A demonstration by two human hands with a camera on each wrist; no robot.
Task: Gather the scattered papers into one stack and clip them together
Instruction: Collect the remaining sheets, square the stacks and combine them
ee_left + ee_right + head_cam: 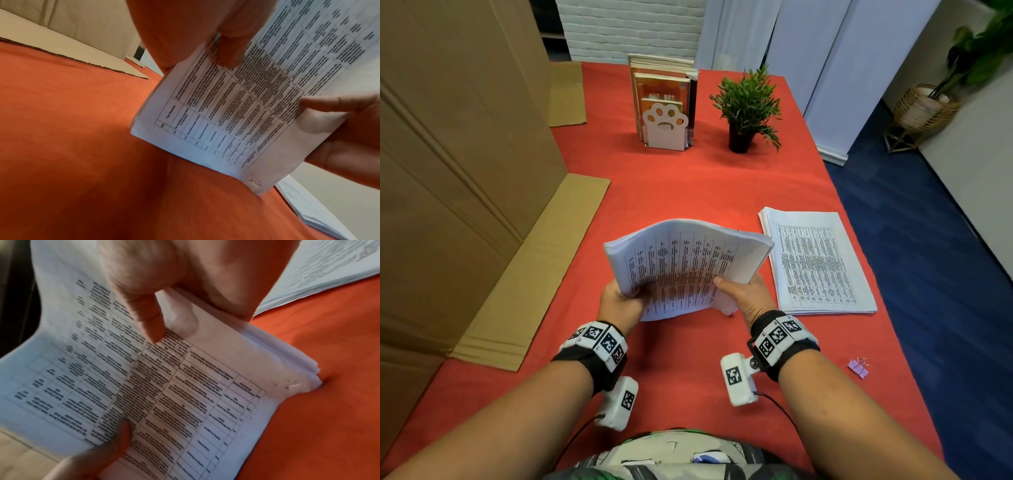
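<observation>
Papers: one thick bundle of printed sheets [688, 263] sits centre frame in the head view, held w/ both hands above the red tablecloth [688, 192]. Bundle is tilted, top edge arched away from the person, its lower right corner down at the cloth; wrist views suggest that corner touches the cloth. Left hand [621, 303] grips the bundle's lower left edge, thumb on the printed face, fingers behind. Right hand [744, 294] grips the right edge near the bottom, thumb [151, 324] pressed on the top sheet, fingers hidden behind the pages. In the left wrist view the left thumb [232, 48] lies across the table print, right hand coming in from the right frame edge. Second pile of sheets [820, 263] lies flat on the cloth, right of centre, just beside the held bundle, not touching it as far as can be seen. Purple binder clip [859, 368] lies lower right, near the cloth's edge, well apart from both hands. Upper centre: books in a white paw-shaped bookend [664, 128]; small potted plant [748, 109] to its right. Cardboard sheets [465, 171] fill the left side of the frame.
</observation>
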